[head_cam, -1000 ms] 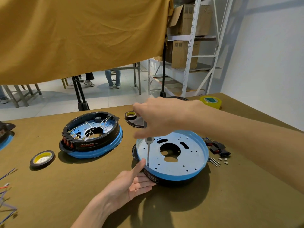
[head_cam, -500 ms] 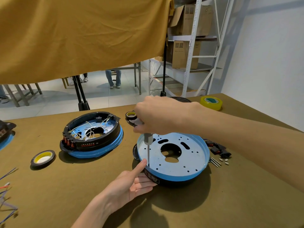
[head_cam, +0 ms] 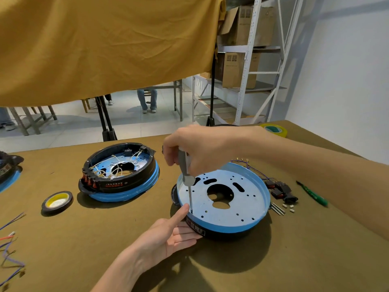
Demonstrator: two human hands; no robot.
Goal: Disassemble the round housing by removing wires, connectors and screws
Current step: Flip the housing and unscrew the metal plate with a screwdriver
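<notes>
Round blue-rimmed metal housing (head_cam: pixel 248 207) with a black plastic body under it lies on the olive-covered counter (head_cam: pixel 126 239), its perforated plate facing up, directly in front of the person. The right hand (head_cam: pixel 202 148) closes its grip around the handle of a grey-handled screwdriver (head_cam: pixel 185 171), held nearly upright so the thin shaft drops straight onto the plate close to its near-left rim; that stance probably keeps the tip seated in a screw, though the screw itself is too small to make out. The left hand (head_cam: pixel 172 234) lies with fingers straight against the black side wall, its forefinger stretched up to touch the rim just beside the shaft, holding nothing; this looks meant to brace the housing against turning and to guide the tip.

Inside the dished plate nothing loose shows, only holes and slots. A second round blue-and-black housing (head_cam: pixel 120 173), well apart to the left, holds pale wires looped across its interior, with red parts along its front edge. Right of the worked housing lie black connectors with purple wires (head_cam: pixel 280 188), small metal pins (head_cam: pixel 277 208) and a green-handled tool (head_cam: pixel 311 193), likely parts taken off and kept within reach. A black roll of yellow tape (head_cam: pixel 56 202) rests near the left.
</notes>
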